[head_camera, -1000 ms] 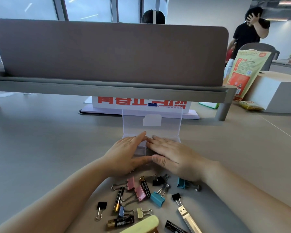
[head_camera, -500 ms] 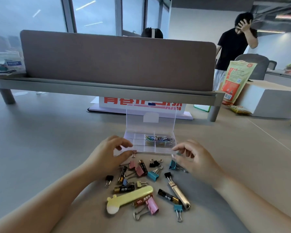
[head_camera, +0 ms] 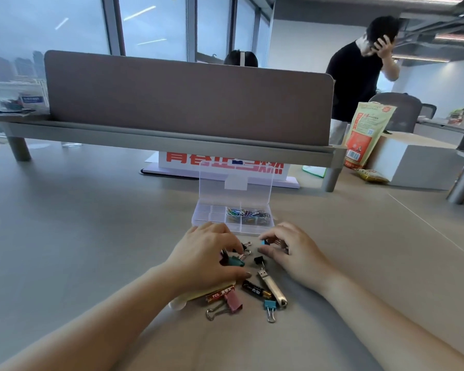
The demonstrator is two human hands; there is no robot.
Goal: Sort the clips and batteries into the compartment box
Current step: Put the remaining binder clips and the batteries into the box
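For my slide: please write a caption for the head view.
Left hand rests on the pile of clips and batteries; right hand pinches a blue clip before the open compartment box.

Clear, glossy plastic compartment box (head_camera: pixel 198 218) on a smooth matt table (head_camera: pixel 91 223) — brushed-metal USB stick (head_camera: pixel 275 290), shiny battery (head_camera: pixel 253 289).

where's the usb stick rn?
Head view: the silver USB stick lies mid-frame on the table, just right of the black battery, camera-side of the right hand, a blue binder clip by its near end.
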